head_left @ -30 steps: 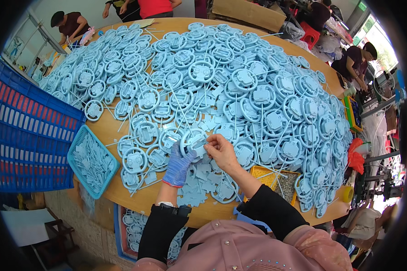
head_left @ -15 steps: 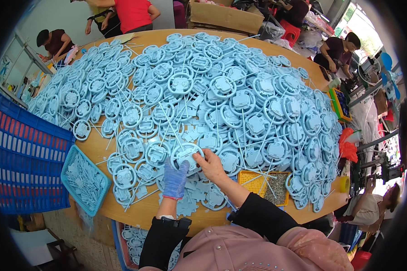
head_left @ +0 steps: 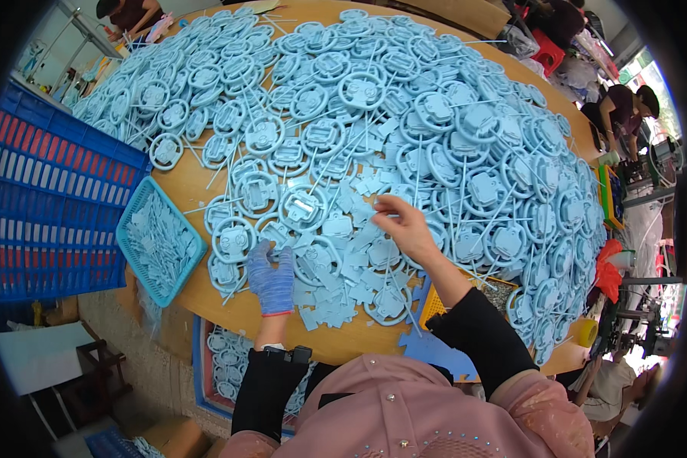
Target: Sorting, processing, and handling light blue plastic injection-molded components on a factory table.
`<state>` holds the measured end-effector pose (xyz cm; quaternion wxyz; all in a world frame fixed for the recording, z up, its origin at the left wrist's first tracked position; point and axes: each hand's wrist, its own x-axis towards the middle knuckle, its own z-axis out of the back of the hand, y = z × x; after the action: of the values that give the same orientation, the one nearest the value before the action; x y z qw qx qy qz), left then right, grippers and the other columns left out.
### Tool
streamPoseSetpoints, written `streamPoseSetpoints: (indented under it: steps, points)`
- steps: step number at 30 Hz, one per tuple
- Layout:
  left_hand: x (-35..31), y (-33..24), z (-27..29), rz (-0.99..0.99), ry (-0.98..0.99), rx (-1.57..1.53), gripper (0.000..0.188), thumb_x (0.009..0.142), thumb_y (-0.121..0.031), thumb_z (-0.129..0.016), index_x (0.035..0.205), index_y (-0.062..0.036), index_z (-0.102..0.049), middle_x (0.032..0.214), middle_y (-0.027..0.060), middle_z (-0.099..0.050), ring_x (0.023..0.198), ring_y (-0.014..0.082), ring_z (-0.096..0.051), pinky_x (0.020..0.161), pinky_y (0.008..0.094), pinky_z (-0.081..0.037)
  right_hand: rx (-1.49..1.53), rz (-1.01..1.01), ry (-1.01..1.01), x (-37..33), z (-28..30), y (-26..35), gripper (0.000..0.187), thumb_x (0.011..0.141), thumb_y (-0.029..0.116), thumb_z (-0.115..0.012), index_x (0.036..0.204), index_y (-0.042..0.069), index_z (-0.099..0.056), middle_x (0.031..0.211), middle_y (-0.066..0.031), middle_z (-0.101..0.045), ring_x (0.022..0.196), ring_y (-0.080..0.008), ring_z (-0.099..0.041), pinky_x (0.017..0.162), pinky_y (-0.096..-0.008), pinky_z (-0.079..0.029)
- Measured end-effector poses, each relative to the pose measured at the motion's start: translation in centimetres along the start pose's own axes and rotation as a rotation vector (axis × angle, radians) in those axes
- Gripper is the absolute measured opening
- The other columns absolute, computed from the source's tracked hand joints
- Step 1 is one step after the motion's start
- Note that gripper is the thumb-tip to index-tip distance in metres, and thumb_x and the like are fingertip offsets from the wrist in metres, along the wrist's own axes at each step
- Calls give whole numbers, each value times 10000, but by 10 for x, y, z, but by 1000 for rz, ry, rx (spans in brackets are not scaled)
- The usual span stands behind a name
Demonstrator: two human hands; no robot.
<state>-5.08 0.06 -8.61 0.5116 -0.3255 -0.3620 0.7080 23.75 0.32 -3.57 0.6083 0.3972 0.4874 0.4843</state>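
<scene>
Pale blue plastic rings with a flat panel in the middle, like small toy steering wheels, lie heaped before me. My left hand (head_left: 270, 278), in a blue-purple glove, hovers over the near edge of the heap with its fingers apart. Just to its right lies one ring part (head_left: 317, 261). Another ring part (head_left: 303, 208) with a shiny rectangular recess rests a little farther off, between my hands. My bare right hand (head_left: 406, 227) is raised over loose flat blue pieces (head_left: 355, 263), thumb and forefinger parted, nothing visible between them.
At left stand a blue slatted crate (head_left: 61, 206) and a light blue basket (head_left: 195, 263) of small pieces. A yellow tray (head_left: 433, 305) sits partly under my right forearm. Below the table edge is a box of ring parts (head_left: 225, 366). Other people work around the table.
Both hands have let go of the ring part they held together. My hands have moved apart, the left to the left and the right to the right. The view has shifted.
</scene>
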Motion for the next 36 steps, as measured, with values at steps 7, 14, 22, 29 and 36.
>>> streamPoseSetpoints:
  steps: [7, 14, 22, 29, 36]
  points:
    - [-34, 5, 0, -264, 49, 668, 981, 643, -653, -691, 1381, -66, -420, 1492, 222, -221, 1384, 440, -136, 1096, 600, -89, -1185, 244, 13, 23, -56, -8, 425, 709, 197, -749, 1090, 82, -599, 1059, -96, -585, 1051, -277, -539, 816, -414, -447]
    - [53, -24, -13, -415, 218, 728, 952, 668, -614, -702, 1395, -75, -408, 1471, 223, -247, 1359, 426, -217, 1089, 592, -134, -923, 238, -183, 43, -57, -20, 318, 743, 203, -724, 1035, 117, -631, 918, -94, -605, 808, -287, -611, 713, -398, -477]
    - [57, -42, -11, -429, 161, 470, 757, 723, -387, -752, 1326, -22, -479, 1364, 246, -415, 1275, 378, -399, 1053, 430, -339, 241, -135, -202, 46, -26, -9, 238, 866, 99, -634, 1085, 7, -617, 886, -42, -654, 709, -94, -616, 616, -236, -492]
    - [108, -97, -34, -379, 159, 540, 818, 701, -401, -753, 1368, -57, -429, 1388, 257, -401, 1298, 390, -377, 1052, 435, -346, 365, -201, -155, 31, -41, -15, 207, 860, 91, -634, 1048, 7, -609, 878, -40, -649, 704, -92, -603, 615, -223, -468]
    - [177, -99, -57, -225, 412, 555, 781, 718, -450, -736, 1332, -55, -457, 1168, 227, -600, 1063, 362, -591, 925, 387, -462, 96, 15, -253, 28, -47, -22, 143, 868, 95, -615, 989, 20, -602, 795, 1, -608, 654, -58, -515, 609, -210, -413]
